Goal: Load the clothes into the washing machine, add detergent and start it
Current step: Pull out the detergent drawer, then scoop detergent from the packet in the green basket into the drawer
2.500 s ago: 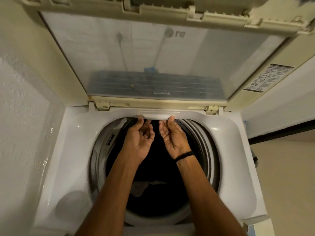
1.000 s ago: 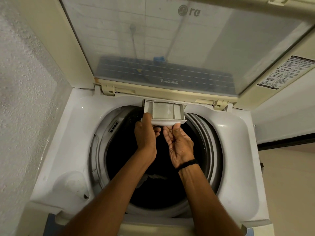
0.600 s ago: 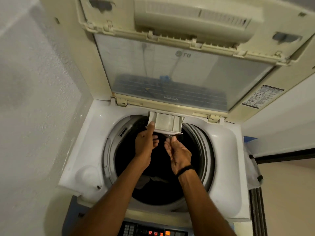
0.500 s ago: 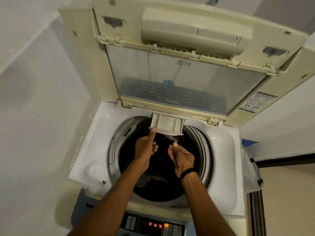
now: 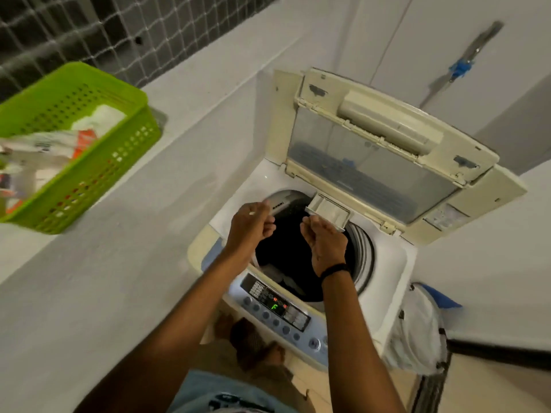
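Note:
A white top-loading washing machine (image 5: 384, 263) stands with its lid (image 5: 372, 150) raised. Its detergent drawer (image 5: 328, 210) sticks out over the dark drum (image 5: 286, 248), where some clothes (image 5: 283, 278) lie low at the front. My left hand (image 5: 250, 225) hovers over the drum's left rim with loosely curled fingers and holds nothing. My right hand (image 5: 323, 238), a black band on its wrist, hangs just below the drawer's front edge with fingers curled and nothing in it. The control panel (image 5: 277, 308) shows a green lit display.
A green plastic basket (image 5: 89, 162) with white and orange packets sits on the white ledge (image 5: 104, 263) at the left. Netting covers the opening behind it. A white bag (image 5: 417, 332) hangs at the machine's right side. White walls close in behind and right.
Both hands pulled the detergent drawer out, then let it go. My left hand has drawn back to the left. The view has swung left and back, bringing the green basket into sight.

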`<state>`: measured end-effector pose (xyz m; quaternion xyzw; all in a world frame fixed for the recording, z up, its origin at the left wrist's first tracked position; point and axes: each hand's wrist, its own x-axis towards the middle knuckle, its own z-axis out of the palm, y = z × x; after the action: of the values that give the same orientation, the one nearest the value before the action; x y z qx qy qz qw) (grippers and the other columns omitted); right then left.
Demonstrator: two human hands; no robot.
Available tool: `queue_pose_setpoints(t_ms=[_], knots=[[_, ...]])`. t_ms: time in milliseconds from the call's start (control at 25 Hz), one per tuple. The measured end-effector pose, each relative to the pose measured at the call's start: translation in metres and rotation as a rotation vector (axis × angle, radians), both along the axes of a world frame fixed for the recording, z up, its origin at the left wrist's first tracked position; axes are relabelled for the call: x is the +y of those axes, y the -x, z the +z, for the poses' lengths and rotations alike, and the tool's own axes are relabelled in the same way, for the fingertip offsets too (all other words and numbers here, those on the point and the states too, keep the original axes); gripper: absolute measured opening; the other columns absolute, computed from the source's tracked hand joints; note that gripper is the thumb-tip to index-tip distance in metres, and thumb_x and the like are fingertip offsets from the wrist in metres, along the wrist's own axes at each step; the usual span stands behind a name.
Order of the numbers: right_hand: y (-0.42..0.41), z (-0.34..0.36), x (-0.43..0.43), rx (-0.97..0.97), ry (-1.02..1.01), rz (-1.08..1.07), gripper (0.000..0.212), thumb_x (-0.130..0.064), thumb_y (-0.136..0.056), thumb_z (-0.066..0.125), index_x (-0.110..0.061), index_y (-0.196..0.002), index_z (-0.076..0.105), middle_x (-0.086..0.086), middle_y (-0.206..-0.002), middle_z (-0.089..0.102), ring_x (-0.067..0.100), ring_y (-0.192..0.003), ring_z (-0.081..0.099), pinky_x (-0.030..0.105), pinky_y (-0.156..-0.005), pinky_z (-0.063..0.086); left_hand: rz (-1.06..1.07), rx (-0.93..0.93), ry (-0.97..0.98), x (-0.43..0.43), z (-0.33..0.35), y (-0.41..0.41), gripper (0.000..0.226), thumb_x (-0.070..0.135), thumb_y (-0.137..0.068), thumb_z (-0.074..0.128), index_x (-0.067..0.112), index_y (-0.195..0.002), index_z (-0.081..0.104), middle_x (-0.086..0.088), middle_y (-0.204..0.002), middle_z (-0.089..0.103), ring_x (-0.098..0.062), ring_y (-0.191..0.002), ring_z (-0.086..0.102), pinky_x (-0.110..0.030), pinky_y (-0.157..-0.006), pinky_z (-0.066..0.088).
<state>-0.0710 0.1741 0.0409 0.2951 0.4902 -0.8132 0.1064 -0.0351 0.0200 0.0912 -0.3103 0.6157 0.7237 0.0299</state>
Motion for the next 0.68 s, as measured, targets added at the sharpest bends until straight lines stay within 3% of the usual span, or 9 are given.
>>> queue_pose_setpoints(t_ms=[80,280,360,480,600,680], knots=[[0.002,0.023,-0.020,0.036,0.003,0.066,0.008,-0.003,-0.092,0.062,-0.001,-0.094,0.069,0.019,-0.102,0.071,0.030,-0.104,0.066,0.038,-0.095,0.053,0.015,0.087,0.043,-0.028,0.028,-0.022,0.023,0.035,-0.094,0.062,0.014,-0.103,0.063,-0.009,-0.083,0.072,-0.023,-0.076,0.067,-0.039,-0.078,0.057],[0.007,0.096,-0.097,0.159,-0.046,0.287,0.018,-0.006,-0.093,0.061,0.004,-0.107,0.067,0.018,-0.105,0.072,0.026,-0.100,0.069,0.035,-0.092,0.056,0.084,0.287,0.157,-0.107,0.109,-0.079,0.006,0.017,-0.094,0.063,0.017,-0.099,0.067,-0.012,-0.089,0.072,-0.018,-0.078,0.067,-0.030,-0.076,0.056],[0.008,0.127,-0.136,0.278,-0.071,0.365,0.014,-0.006,-0.093,0.062,0.001,-0.103,0.070,0.020,-0.101,0.073,0.028,-0.098,0.071,0.034,-0.088,0.058,0.124,0.369,0.228,-0.143,0.140,-0.094,0.006,0.019,-0.092,0.065,0.021,-0.098,0.066,-0.013,-0.090,0.071,-0.017,-0.077,0.066,-0.027,-0.073,0.054],[0.009,0.169,-0.196,0.565,-0.156,0.476,0.011,-0.005,-0.093,0.062,-0.004,-0.095,0.072,0.019,-0.090,0.073,0.027,-0.085,0.070,0.036,-0.081,0.058,0.224,0.504,0.370,-0.201,0.176,-0.109,0.011,0.010,-0.091,0.066,0.013,-0.101,0.064,-0.011,-0.079,0.066,-0.009,-0.070,0.061,-0.021,-0.066,0.049],[0.011,0.206,-0.246,0.920,-0.512,0.630,0.014,-0.015,-0.092,0.064,-0.018,-0.084,0.075,0.001,-0.072,0.073,0.022,-0.066,0.067,0.044,-0.073,0.059,0.297,0.497,0.637,-0.267,0.189,-0.118,0.017,0.012,-0.091,0.066,0.025,-0.100,0.064,0.002,-0.074,0.062,-0.007,-0.065,0.054,-0.020,-0.059,0.046],[0.007,0.222,-0.275,1.102,-0.856,0.734,0.013,-0.027,-0.088,0.066,-0.022,-0.080,0.075,-0.013,-0.056,0.063,0.013,-0.057,0.060,0.035,-0.065,0.053,0.269,0.372,0.836,-0.310,0.182,-0.118,0.021,0.016,-0.089,0.070,0.034,-0.098,0.064,0.013,-0.080,0.065,-0.009,-0.063,0.054,-0.025,-0.060,0.052]])
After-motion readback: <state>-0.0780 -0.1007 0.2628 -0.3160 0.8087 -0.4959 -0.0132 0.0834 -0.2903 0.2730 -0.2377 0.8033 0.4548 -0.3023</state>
